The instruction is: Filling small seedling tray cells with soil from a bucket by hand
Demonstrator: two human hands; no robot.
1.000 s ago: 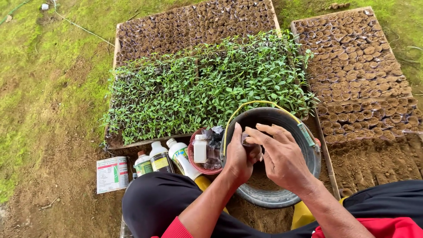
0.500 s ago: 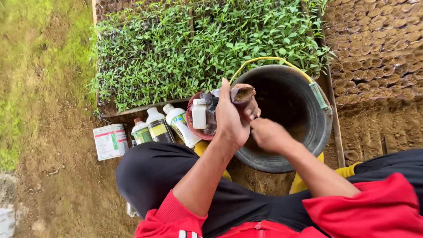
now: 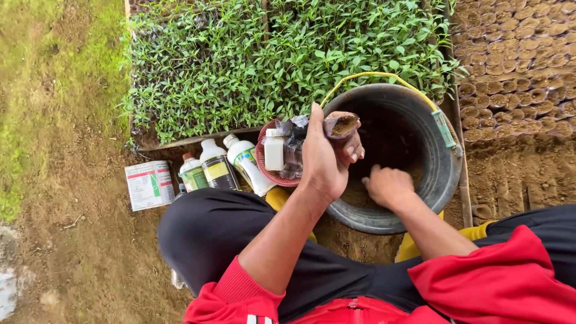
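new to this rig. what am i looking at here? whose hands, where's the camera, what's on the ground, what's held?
No machine: a person's two bare hands, filmed by a camera on their head looking down. The left hand holds up a small soil-filled bag. The right hand reaches into a dark bucket of soil. On the ground: a bed of green seedlings, rows of filled bags, three bottles, a white box and a red bowl of small items.

Red sleeves (image 3: 474, 282) pushed up past bare forearms, black trousers (image 3: 228, 240) over the knees, yellow boots (image 3: 414, 246) peeking out beneath.
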